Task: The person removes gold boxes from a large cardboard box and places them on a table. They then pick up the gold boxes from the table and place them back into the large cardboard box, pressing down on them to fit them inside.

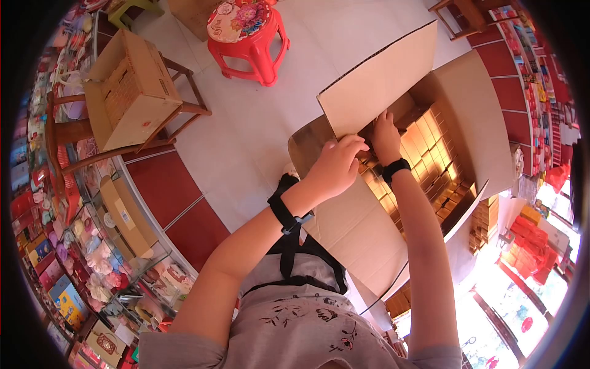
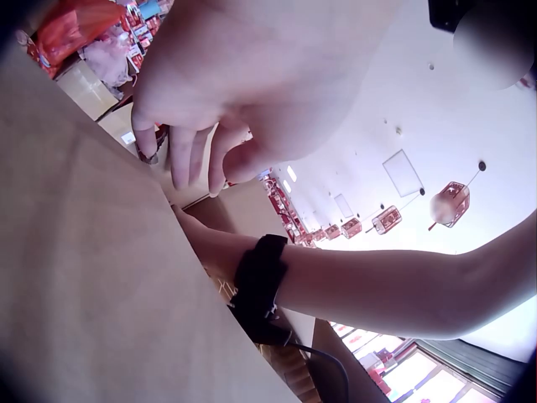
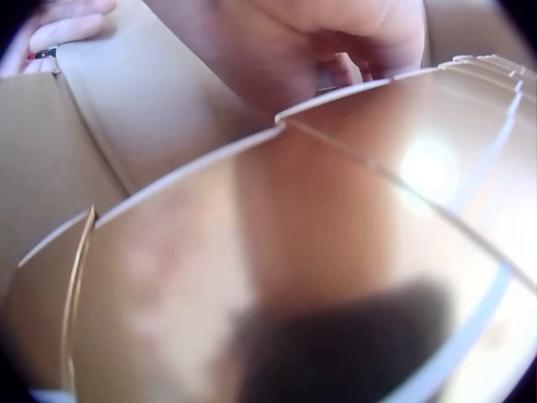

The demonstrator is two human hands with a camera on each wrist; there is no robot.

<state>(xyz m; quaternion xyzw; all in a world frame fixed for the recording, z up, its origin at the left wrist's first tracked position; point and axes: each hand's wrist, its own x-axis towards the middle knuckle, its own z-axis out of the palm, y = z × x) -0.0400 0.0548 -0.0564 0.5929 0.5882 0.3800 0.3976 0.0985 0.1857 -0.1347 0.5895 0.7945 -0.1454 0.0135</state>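
A large open cardboard carton (image 1: 353,230) stands before me with rows of shiny gold boxes (image 1: 430,147) packed inside. My right hand (image 1: 386,136) reaches into its far left corner, by the end of the rows. In the right wrist view the bent fingers of that hand (image 3: 336,42) dip behind the top edge of a gold box (image 3: 185,269); their tips are hidden, and I cannot tell whether they grip anything. Over the carton's left side, beside the raised flap (image 1: 381,77), my left hand (image 1: 337,165) pinches a small dark-and-red object (image 3: 42,55) at its fingertips.
A red plastic stool (image 1: 264,55) stands on the tiled floor beyond. At left, another open carton (image 1: 144,98) rests on a wooden chair (image 1: 74,132). Shelves of goods (image 1: 92,264) line the left side. A dark cable (image 1: 384,292) runs near the carton's front flap.
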